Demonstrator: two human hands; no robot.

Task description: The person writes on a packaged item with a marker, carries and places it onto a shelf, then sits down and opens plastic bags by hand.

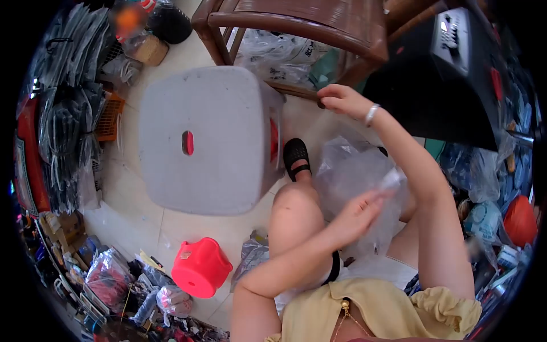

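Note:
My left hand is over my lap, its fingertips closed and smeared by motion. A blurred piece of clear, whitish plastic shows at those fingertips; its exact shape cannot be made out. Below and around it, a large clear plastic bag spreads between my legs. Farther forward, my right hand, with a silvery bracelet at the wrist, is raised in front of the brown chair. Its fingers are curled together, and whatever they may pinch is too small or hidden to name.
A grey plastic stool stands ahead to the left, with a small red stool nearer me. The brown chair is at the back, beside a black box-shaped device. Packaged goods line the left side; more items crowd the right.

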